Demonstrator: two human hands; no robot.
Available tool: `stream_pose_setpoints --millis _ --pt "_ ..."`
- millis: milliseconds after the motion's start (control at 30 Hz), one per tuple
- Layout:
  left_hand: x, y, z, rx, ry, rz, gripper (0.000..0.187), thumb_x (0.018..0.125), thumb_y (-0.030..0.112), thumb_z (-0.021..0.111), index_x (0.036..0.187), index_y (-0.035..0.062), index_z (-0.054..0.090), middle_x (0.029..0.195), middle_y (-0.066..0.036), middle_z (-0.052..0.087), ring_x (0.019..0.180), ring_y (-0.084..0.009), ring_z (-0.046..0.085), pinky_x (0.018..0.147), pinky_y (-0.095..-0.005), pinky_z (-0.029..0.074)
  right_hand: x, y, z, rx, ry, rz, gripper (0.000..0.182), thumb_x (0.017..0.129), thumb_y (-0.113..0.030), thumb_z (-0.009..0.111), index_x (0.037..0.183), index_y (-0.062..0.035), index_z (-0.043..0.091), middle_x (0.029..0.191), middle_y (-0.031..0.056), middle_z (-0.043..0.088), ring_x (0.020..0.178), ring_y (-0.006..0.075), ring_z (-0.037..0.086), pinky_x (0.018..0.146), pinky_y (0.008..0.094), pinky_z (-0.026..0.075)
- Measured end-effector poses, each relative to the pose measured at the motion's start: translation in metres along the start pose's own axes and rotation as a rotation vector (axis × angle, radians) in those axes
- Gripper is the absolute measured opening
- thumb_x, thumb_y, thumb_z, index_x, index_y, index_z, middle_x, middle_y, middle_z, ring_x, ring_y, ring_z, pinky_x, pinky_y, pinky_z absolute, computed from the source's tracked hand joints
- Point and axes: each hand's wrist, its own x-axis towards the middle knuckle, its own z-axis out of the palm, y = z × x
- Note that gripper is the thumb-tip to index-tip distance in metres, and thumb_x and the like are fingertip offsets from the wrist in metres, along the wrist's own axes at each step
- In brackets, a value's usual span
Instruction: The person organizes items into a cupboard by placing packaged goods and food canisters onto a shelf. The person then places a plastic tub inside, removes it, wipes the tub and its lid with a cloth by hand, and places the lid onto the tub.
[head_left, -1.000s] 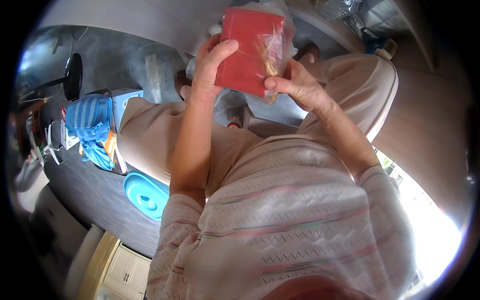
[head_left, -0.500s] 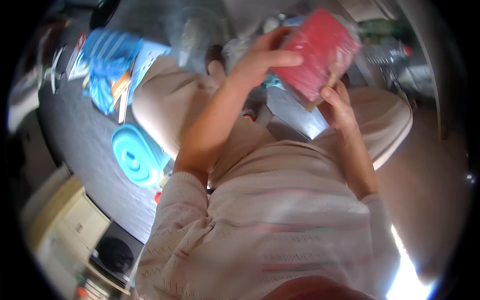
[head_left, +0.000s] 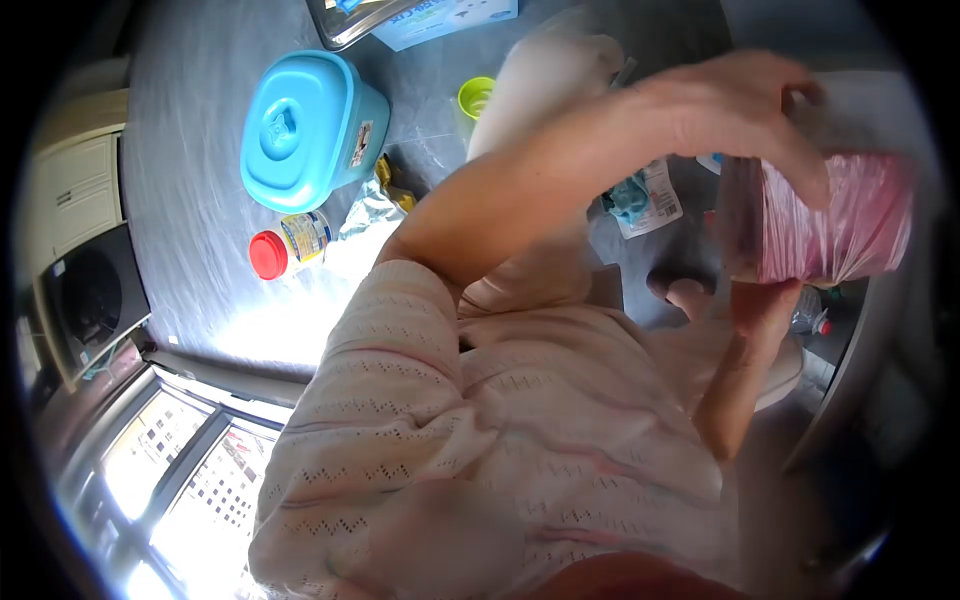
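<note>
A pinkish-red block-shaped pack [head_left: 850, 235], wrapped in crinkled clear plastic, is held up at the right of the head view. My left hand [head_left: 745, 105] reaches across and arches over its top, with one finger or the thumb pressed on the wrapped side; the other fingertips are partly hidden and blurred. From below, my right hand [head_left: 765, 305] supports the pack, its fingers mostly hidden behind it. What the pack contains cannot be made out.
On the grey floor [head_left: 200, 230] at left stand a light blue lidded tub [head_left: 300, 130] and a red-lidded jar [head_left: 285, 245], beside a silver foil packet [head_left: 372, 212]. A green cup [head_left: 477, 97], a blue-and-white box [head_left: 450, 22] and a white packet [head_left: 660, 200] lie farther off.
The view has swung round. The pack has been turned in my hands, so a side with gathered plastic now shows; my left hand is over its top, my right beneath.
</note>
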Motion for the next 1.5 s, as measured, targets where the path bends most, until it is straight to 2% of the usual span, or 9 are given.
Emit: stream_pose_setpoints --millis 233,533,867,933,967,1000,1067,1100,1500 --pt "-0.096 0.04 -0.12 -0.352 0.277 0.162 0.051 0.065 0.015 0.064 0.11 -0.0048 0.049 0.097 -0.012 0.061 0.085 -0.0187 0.059 0.079 -0.0281 0.046 0.045 -0.005 0.065 -0.305 -0.202 0.038 0.064 0.078 -0.035 0.064 0.125 -0.0004 0.039 0.123 0.0146 0.046 0.109 0.0249 0.048 0.087 0.0369 0.041" --pt "-0.269 -0.143 -0.185 0.068 1.249 -0.491 0.067 0.056 0.022 0.071 0.111 -0.0103 0.048 0.093 -0.013 0.058 0.081 -0.0227 0.058 0.073 -0.032 0.045 0.033 0.003 0.013 -0.355 -0.032 0.222 0.049 0.084 -0.021 0.058 0.125 -0.0001 0.04 0.111 0.0125 0.054 0.094 0.0192 0.055 0.077 0.0298 0.046" --pt "-0.292 -0.258 -0.199 0.054 1.41 -0.677 0.087 0.051 0.022 0.076 0.124 -0.0032 0.036 0.12 -0.016 0.044 0.11 -0.0259 0.042 0.09 -0.0377 0.036 0.04 0.007 0.014 -0.377 0.001 0.344 0.044 0.084 -0.017 0.058 0.122 -0.0001 0.043 0.1 0.0087 0.058 0.087 0.0168 0.058 0.075 0.0269 0.047" --pt "-0.326 -0.317 -0.231 0.09 1.348 -0.876 0.064 0.058 0.019 0.072 0.112 -0.0012 0.045 0.108 -0.013 0.051 0.093 -0.0265 0.054 0.078 -0.0379 0.045 0.041 0.007 0.011 -0.342 0.03 0.353 0.042 0.083 -0.015 0.058 0.12 -0.0002 0.045 0.097 0.0077 0.058 0.085 0.0158 0.058 0.073 0.0254 0.046" --pt "-0.32 -0.317 -0.216 -0.136 1.413 -0.688 0.052 0.061 0.015 0.067 0.107 -0.0005 0.049 0.101 -0.013 0.054 0.085 -0.0261 0.058 0.072 -0.0386 0.049 0.042 0.007 0.007 -0.297 0.014 0.353 0.041 0.082 -0.013 0.059 0.119 -0.001 0.045 0.097 0.0069 0.058 0.083 0.0145 0.058 0.072 0.0246 0.045" --pt "-0.341 -0.33 -0.228 -0.506 1.079 -0.627 0.04 0.063 0.013 0.065 0.1 0.0008 0.053 0.091 -0.011 0.058 0.088 -0.0248 0.058 0.071 -0.0382 0.051 0.041 0.005 0.008 -0.299 0.051 0.382 0.04 0.082 -0.013 0.06 0.118 -0.0025 0.046 0.097 0.006 0.058 0.082 0.0134 0.057 0.07 0.0236 0.045" --pt "-0.355 -0.336 -0.234 -0.148 1.203 -1.106 0.028 0.063 0.018 0.065 0.087 0.0087 0.055 0.067 -0.005 0.055 0.051 -0.0197 0.049 0.045 -0.031 0.038 0.038 0.005 0.004 -0.319 0.04 0.384 0.038 0.081 -0.013 0.061 0.115 -0.005 0.047 0.095 0.0036 0.058 0.08 0.0111 0.056 0.066 0.0219 0.043" --pt "-0.377 -0.349 -0.251 -0.231 1.112 -1.08 0.026 0.06 0.022 0.068 0.081 0.0137 0.053 0.059 -0.003 0.048 0.048 -0.0169 0.04 0.047 -0.0314 0.03 0.037 0.009 0.0 -0.295 0.042 0.375 0.037 0.081 -0.014 0.06 0.115 -0.0051 0.047 0.094 0.0028 0.058 0.079 0.0101 0.056 0.066 0.0217 0.043" --pt "-0.354 -0.324 -0.238 0.189 1.218 -1.331 0.037 0.061 0.027 0.069 0.096 0.0167 0.06 0.078 0.0 0.059 0.066 -0.0158 0.054 0.057 -0.0323 0.041 -0.005 0.008 -0.048 -0.271 0.068 0.329 0.037 0.084 -0.015 0.059 0.117 -0.0057 0.047 0.096 0.003 0.058 0.085 0.0107 0.055 0.076 0.0245 0.044"
